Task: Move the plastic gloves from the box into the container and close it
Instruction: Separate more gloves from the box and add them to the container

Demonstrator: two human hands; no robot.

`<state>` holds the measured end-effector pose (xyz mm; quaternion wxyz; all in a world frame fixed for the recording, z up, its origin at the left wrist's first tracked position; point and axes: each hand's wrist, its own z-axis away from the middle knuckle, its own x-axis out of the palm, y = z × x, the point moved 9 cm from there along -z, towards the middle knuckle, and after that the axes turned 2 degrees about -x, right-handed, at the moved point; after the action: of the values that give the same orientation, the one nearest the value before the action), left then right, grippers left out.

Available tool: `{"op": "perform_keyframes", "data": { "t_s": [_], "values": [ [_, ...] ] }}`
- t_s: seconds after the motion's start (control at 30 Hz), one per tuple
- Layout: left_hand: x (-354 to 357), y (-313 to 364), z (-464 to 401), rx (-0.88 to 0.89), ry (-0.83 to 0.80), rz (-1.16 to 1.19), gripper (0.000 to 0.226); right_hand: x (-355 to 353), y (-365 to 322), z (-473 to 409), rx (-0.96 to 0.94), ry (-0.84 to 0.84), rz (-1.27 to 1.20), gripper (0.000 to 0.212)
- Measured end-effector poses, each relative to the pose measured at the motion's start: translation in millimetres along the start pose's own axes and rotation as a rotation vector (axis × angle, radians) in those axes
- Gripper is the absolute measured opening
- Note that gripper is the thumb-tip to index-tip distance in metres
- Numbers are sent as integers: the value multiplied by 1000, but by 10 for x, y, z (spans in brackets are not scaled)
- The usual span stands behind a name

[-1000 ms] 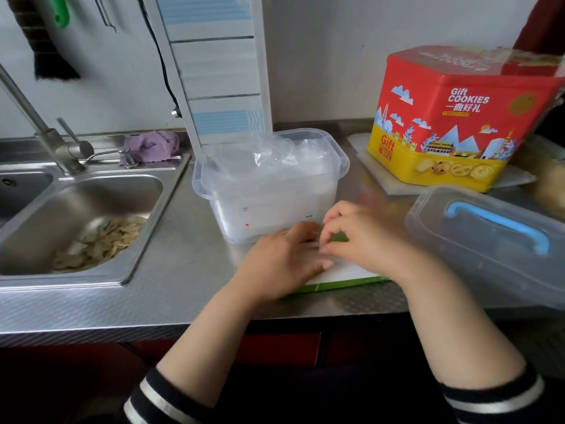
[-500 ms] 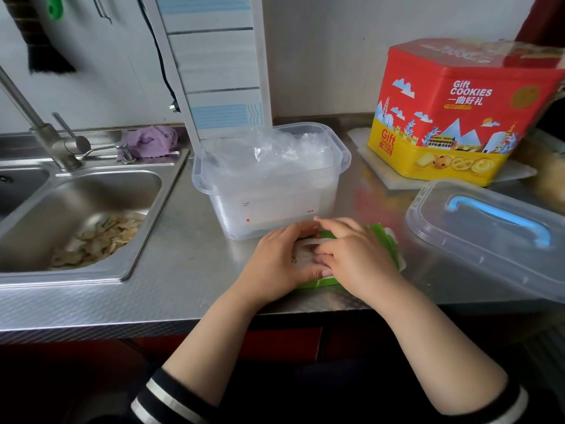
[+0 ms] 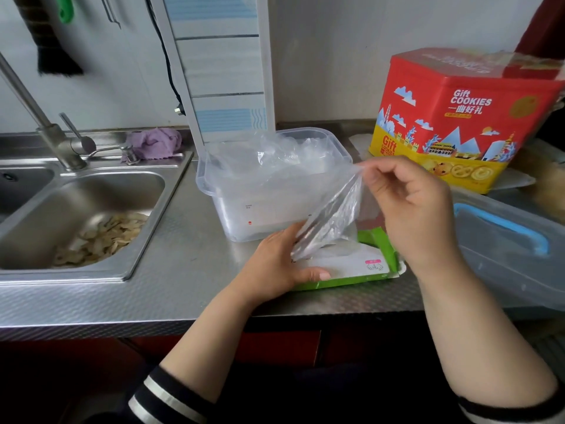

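A flat green and white glove box (image 3: 351,266) lies on the steel counter in front of a clear plastic container (image 3: 226,206) that holds crumpled plastic gloves (image 3: 275,154). My left hand (image 3: 275,264) holds the box down at its left end, thumb along the front edge. My right hand (image 3: 412,209) is raised above the box and pinches a clear plastic glove (image 3: 330,221), which stretches down into the box opening. The container's clear lid (image 3: 504,255) with a blue handle lies at the right.
A steel sink (image 3: 61,215) with peelings in it and a tap (image 3: 46,127) are at the left. A purple cloth (image 3: 153,143) lies behind the sink. A red and yellow cookie tin (image 3: 452,117) stands at the back right. The counter edge runs just below the box.
My right hand has lifted from the box, drawing a plastic glove up out of it. My left hand stays on the box.
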<state>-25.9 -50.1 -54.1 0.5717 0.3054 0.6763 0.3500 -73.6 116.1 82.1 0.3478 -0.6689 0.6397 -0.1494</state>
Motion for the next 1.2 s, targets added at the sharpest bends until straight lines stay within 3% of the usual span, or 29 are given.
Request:
{"op": "perform_keyframes", "data": {
  "t_s": [0.13,0.17,0.27,0.33,0.47,0.57,0.7,0.8,0.9,0.93,1.0,1.07,1.1,1.2],
  "values": [
    [-257,250,44,28,14,417,43,-34,-113,-109,-67,-28,34,12],
    [-322,348,40,54,-3,517,49,-35,-118,-120,-78,-32,43,13],
    [-350,506,6,-11,-151,865,109,-8,-168,-112,-130,-58,50,16],
    [-339,585,-12,-68,-238,961,109,40,-209,-110,-164,-80,57,16],
    [-246,778,-64,-43,-352,800,79,107,-256,-135,-222,-111,124,17],
    [-301,862,-94,-51,-265,838,44,154,-282,-161,-254,-165,168,20],
    [-428,921,-156,-35,-88,928,22,262,-224,-131,-216,-241,90,21],
    [-587,939,-162,30,47,897,25,267,-49,-142,-66,-212,-54,37],
    [-707,964,-117,72,93,874,28,302,196,-163,310,-207,-327,92],
    [-741,982,-102,87,102,871,28,380,251,-130,420,-270,-445,98],
    [-814,1020,-88,148,102,861,27,583,163,-57,526,-449,-682,74],
    [-892,1037,-84,197,105,809,28,690,56,-46,583,-486,-816,45],
    [-942,1028,-81,202,126,768,31,694,65,-66,613,-442,-837,40],
    [-1123,945,-81,189,272,659,42,599,152,-200,623,-233,-728,57]
  ]
}}
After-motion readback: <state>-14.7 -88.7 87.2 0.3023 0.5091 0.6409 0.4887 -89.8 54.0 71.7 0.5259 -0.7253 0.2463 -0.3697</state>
